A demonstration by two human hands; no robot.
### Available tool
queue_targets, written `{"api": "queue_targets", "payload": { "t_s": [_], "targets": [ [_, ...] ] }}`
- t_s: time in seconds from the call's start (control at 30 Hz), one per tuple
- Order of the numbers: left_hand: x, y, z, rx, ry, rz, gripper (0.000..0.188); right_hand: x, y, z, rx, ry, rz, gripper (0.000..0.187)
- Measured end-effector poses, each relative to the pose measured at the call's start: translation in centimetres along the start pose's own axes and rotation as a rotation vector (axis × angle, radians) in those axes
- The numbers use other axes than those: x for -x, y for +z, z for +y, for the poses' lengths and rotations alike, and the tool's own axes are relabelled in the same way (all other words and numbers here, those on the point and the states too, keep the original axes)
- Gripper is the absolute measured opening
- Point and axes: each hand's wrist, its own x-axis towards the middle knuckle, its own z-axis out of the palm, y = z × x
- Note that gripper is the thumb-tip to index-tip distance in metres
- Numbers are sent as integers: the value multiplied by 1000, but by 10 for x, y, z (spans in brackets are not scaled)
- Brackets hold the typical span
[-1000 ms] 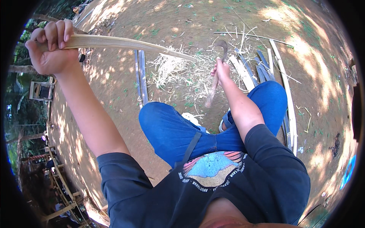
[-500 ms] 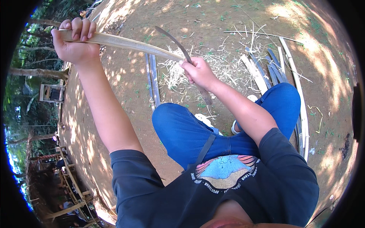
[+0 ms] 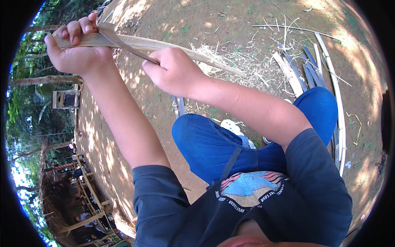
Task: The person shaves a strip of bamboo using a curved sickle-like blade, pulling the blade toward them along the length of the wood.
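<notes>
My left hand (image 3: 76,49) is at the upper left, its fingers curled round one end of a long pale strip, seemingly bamboo (image 3: 177,48). The strip slopes down to the right and ends over the shavings. My right hand (image 3: 173,72) is closed on a curved, dark knife (image 3: 129,47), which lies across the strip. Its broad end sits just beside my left fingers. Part of the knife is hidden in my right fist.
Curled shavings (image 3: 230,57) cover the ground before my bent knees. Dark and pale strips (image 3: 312,68) lie to the right, one long pale strip (image 3: 334,82) reaching past my knee. A wooden structure (image 3: 88,189) and trees stand at the left.
My right hand has moved left and up along the strip with the knife, whose broad end now points up toward my left hand. My left hand has shifted slightly left.
</notes>
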Motion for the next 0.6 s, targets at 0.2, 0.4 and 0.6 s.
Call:
{"api": "queue_targets", "payload": {
  "t_s": [0.2, 0.4, 0.6],
  "targets": [
    [-2, -17, 3, -90, 26, 99, 30, 48, -20, 99, 69, 466, -19, 36],
    [-3, -22, 9, 104, -115, -61, 32, 137, -81, 245, 335, 838, 185, 41],
    [-3, -32, 10, 126, -123, -110, 31, 67, -59, 148, 12, 444, 162, 58]
  ]
}}
